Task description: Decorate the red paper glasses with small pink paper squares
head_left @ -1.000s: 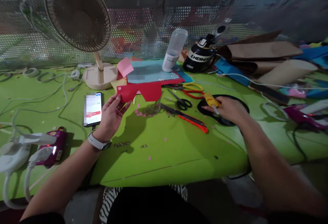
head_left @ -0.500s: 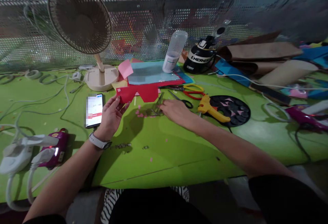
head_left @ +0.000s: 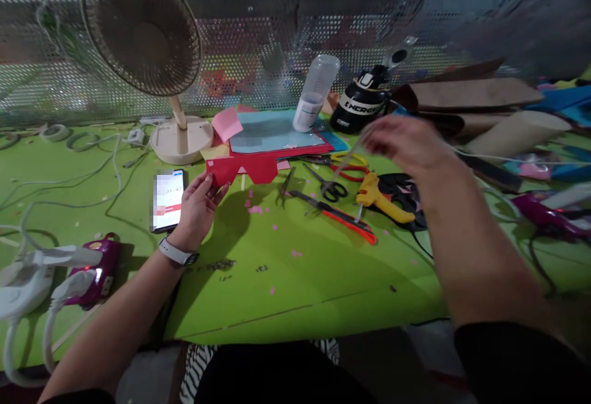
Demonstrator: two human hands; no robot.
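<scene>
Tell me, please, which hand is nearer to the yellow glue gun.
Right. The right hand appears above the yellow glue gun in view; the left hand is far to its left, holding a red paper cutout.

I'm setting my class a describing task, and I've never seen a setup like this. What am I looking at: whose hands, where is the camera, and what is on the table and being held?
There is no machine here: these are a person's own bare hands. One camera, worn on the head, looks forward and down at them.

The left hand holds a piece of cut red paper. The right hand is raised and blurred; it seems to hold a thin pale strip, too unclear to name.

On the green table are a fan, a lit phone, black-handled scissors, a yellow glue gun and a black jug.
</scene>
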